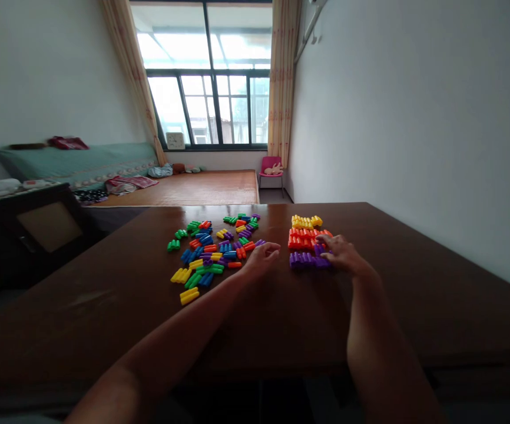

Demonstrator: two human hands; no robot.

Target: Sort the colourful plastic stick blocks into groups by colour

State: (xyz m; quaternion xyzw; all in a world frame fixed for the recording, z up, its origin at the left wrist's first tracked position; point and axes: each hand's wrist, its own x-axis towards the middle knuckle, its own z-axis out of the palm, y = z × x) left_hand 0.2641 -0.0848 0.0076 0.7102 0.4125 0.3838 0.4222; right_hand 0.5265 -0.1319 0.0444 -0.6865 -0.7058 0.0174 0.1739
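My left hand [264,258] hovers at the right edge of a loose pile of coloured plastic building blocks [226,248], its fingers loosely curled and a little apart, with nothing visible in them. A purple block [260,242] lies just beyond it. On the right, my right hand [347,255] has its thumb and fingers around a purple block [320,249] at the right end of the purple row [301,259]. Its fingertips also reach close to the orange row [301,238]. Behind that sits a yellow row [305,222].
All the blocks are on a dark brown, glossy table [281,324]. Single yellow blocks [189,295] lie at the pile's near left edge. A dark cabinet [29,229] stands to the left. Past the table are a bed [206,185] and a pink chair [271,162].
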